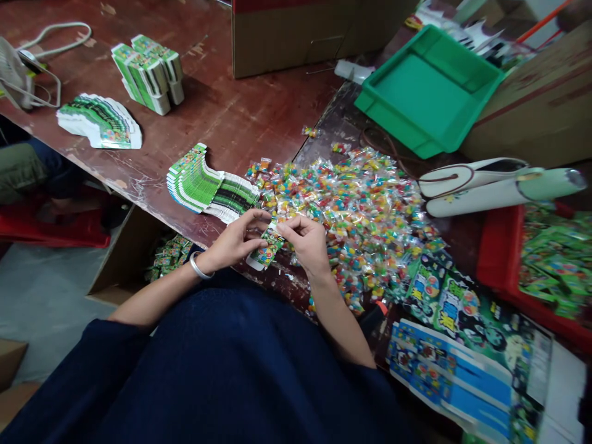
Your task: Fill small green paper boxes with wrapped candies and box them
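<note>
My left hand [235, 242], with a silver bangle at the wrist, grips a small green printed carton [265, 253] at the table's near edge. My right hand [306, 242] pinches the top end of the same carton, fingers curled. Just beyond both hands lies a wide heap of small clear candy packets [356, 216] with coloured sweets. To the left of the hands a fanned stack of flat green cartons [208, 188] lies on the table.
A second fan of flat cartons [99, 120] and a block of folded cartons [150, 71] lie farther left. A green plastic tray [428, 89], cardboard box [300, 34], red bin [539, 265], printed sheets [467, 351] and a floor box [139, 259] surround the table.
</note>
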The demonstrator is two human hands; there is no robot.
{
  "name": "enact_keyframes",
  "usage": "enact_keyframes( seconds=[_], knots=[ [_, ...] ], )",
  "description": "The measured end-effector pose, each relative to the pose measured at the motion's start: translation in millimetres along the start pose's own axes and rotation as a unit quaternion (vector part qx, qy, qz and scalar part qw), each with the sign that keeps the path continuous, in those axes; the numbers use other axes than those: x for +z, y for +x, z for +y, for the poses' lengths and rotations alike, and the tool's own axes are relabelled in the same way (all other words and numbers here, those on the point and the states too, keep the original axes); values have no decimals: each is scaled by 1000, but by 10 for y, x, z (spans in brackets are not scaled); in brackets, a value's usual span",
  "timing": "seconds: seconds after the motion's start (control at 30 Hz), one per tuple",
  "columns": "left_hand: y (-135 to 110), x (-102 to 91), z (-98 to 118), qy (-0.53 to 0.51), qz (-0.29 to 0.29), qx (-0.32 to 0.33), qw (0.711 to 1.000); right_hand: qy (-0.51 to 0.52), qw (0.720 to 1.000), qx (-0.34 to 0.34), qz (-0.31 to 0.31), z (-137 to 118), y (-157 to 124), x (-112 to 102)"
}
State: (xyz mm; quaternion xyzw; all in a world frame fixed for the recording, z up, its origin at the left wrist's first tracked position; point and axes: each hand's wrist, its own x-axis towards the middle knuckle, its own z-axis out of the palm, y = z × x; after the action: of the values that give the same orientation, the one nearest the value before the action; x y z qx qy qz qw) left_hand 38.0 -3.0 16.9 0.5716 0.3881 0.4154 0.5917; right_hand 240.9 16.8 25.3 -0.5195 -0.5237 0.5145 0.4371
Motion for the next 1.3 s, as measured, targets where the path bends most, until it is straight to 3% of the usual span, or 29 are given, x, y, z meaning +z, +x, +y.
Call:
enact_keyframes(
  seconds=[0.3, 0.4, 0.47, 0.57, 0.67, 0.73, 0.83, 0.93, 1.03, 1.17, 1.3],
  knots=[
    [-20, -29, -27, -10, 19, -21, 1000, -72, 985, -155, -7, 126, -259, 76],
    [-33, -81, -76, -15, 11, -48, 999, -147, 974, -166, -45, 132, -258, -112],
    [-25, -143, -112, 5, 12, -62, 998, -226, 962, -153, -5, 137, -185, -325],
    [-1, -230, -171, 32, 45, -72, 996, -400, 897, -149, 111, 196, 5, -636],
    [6, -251, -203, -22, 62, -107, 992, -530, 833, -144, 77, 294, 198, -800],
    [-3, -237, -197, -72, 42, -137, 987, -557, 815, -146, 58, 343, 283, -838],
    [-11, -225, -171, -85, 15, -128, 988, -542, 821, -157, 88, 354, 327, -883],
    [5, -230, -176, -6, -4, -90, 996, -516, 834, -154, 124, 305, 300, -949],
    [35, -206, -224, 30, -9, -84, 996, -518, 833, -153, 115, 258, 262, -965],
    [79, -122, -252, 5, -8, -69, 998, -548, 818, -142, 106, 275, 316, -833],
    [119, -69, -188, 57, -16, -62, 996, -575, 808, -87, 98, 346, 523, -651]
  ],
)
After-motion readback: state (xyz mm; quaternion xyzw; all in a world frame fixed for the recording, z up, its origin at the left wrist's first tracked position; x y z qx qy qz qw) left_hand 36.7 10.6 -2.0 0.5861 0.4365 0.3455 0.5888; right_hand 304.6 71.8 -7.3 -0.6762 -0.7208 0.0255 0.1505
